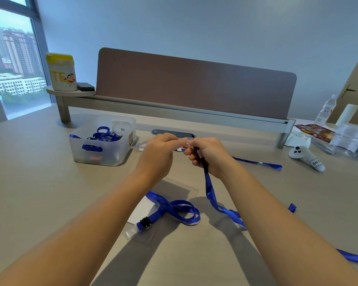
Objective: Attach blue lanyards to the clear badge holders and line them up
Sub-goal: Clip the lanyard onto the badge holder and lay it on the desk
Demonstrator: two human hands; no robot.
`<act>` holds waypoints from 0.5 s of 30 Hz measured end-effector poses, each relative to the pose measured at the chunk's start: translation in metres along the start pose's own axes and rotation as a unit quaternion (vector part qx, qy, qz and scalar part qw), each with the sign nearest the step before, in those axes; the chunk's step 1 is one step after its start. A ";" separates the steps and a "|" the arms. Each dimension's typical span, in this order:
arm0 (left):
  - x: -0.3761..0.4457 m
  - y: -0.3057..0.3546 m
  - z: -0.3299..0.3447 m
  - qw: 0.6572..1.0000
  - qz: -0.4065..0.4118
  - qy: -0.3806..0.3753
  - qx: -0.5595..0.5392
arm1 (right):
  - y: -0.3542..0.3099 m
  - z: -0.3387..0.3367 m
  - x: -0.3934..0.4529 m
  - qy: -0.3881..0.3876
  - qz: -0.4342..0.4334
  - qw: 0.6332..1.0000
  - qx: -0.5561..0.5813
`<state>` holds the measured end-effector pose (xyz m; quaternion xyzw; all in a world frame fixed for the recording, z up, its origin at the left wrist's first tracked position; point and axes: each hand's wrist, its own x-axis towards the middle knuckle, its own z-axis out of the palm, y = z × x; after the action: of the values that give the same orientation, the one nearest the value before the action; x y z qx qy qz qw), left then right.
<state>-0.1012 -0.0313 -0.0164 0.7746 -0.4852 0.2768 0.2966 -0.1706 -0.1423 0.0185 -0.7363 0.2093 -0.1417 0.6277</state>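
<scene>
1. Tan table [39, 182] spreads wide around the grip.
2. Plastic bin [103, 145] sits just left of it.
3. Finished badge [141, 228] lies below.
4. Left hand [159, 153] pinches the clear badge holder [142, 144]; right hand [211, 155] grips the blue lanyard [210, 190].

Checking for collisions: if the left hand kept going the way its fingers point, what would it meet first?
The left hand points right, so it would likely meet the right hand almost at once; depth is unclear.
</scene>
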 end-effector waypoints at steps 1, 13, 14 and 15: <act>-0.001 0.001 -0.001 1.000 -0.017 0.004 -0.018 | 0.000 0.001 0.001 0.000 -0.003 1.000 -0.005; 0.012 0.000 -0.011 0.928 -0.262 -0.053 -0.261 | 0.003 0.013 0.007 -0.027 -0.077 0.991 -0.104; 0.013 -0.001 -0.011 0.929 -0.273 -0.042 -0.247 | 0.002 0.015 0.008 -0.030 -0.085 0.989 -0.120; 0.015 -0.002 -0.011 0.928 -0.284 -0.037 -0.237 | 0.002 0.017 0.008 -0.032 -0.091 0.987 -0.132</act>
<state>-0.0956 -0.0318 0.0014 0.7968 -0.3068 0.0286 0.5198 -0.1562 -0.1320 0.0134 -0.8329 0.1381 -0.1462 0.5157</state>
